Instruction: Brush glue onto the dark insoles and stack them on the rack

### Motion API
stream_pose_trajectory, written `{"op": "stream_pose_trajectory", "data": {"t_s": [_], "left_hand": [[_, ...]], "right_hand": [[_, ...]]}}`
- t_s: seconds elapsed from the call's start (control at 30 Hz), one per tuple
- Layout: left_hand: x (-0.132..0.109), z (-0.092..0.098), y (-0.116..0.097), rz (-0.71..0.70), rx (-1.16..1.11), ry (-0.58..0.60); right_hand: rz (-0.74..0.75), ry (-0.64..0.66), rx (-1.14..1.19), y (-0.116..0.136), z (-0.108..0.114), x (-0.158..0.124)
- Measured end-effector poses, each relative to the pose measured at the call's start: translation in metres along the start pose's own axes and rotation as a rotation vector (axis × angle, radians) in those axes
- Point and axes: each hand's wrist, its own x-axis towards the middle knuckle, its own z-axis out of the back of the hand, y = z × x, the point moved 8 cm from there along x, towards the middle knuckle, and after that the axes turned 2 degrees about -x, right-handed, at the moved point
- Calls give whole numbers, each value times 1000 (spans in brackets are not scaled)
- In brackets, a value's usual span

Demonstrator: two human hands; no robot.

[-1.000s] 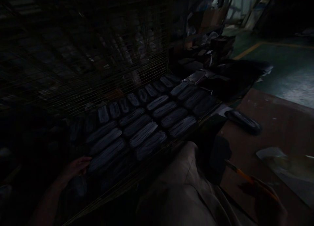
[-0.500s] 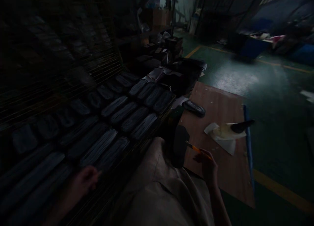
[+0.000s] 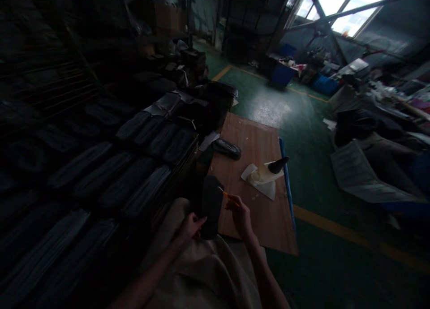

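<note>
A dark, flat, sole-shaped piece [image 3: 211,212] lies over my lap at the near left edge of a wooden board. My left hand [image 3: 191,227] pinches its left edge, a digit stretched over the top and the other fingers curled, partly hidden. In my right hand [image 3: 241,214] is a thin orange-handled brush [image 3: 231,199], its tip close to the piece's right edge; the dim light hides whether they touch. Further up the board is another dark, glossy sole-shaped piece [image 3: 227,148]. A pale container with a dark end [image 3: 264,174] lies on white paper.
The wooden board [image 3: 250,134] has a blue strip along its right side. On my left, racks carry rows of dark elongated pieces [image 3: 148,190] with whitish streaks. Piled material and a grey bin [image 3: 366,174] stand at right on the green floor [image 3: 268,109].
My left hand has moved from beside the rack to the sole-shaped piece and taken its edge. The view has swung right. My right hand keeps the brush near the piece.
</note>
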Motion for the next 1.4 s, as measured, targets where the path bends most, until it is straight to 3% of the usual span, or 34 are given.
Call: {"op": "stream_pose_trajectory", "data": {"t_s": [0.27,0.4,0.67,0.8,0.93,1.17,1.4], "left_hand": [[12,0,6,-45,-87,-29],[13,-2,9,-51,-113,-5],[-3,-1,-3,13,-161,10],[-8,3,-8,-17,-167,12],[-7,2,-4,-44,-228,79],[-12,-7,7,94,-447,157],[-15,-6,4,65,-499,181]], "right_hand": [[165,122,-253,19,-29,48],[180,175,-349,20,-40,54],[39,178,-213,2,-26,35],[115,130,-219,11,-24,54],[169,166,-309,16,-34,65],[83,289,-366,12,-36,19],[3,388,-288,13,-31,-38]]}}
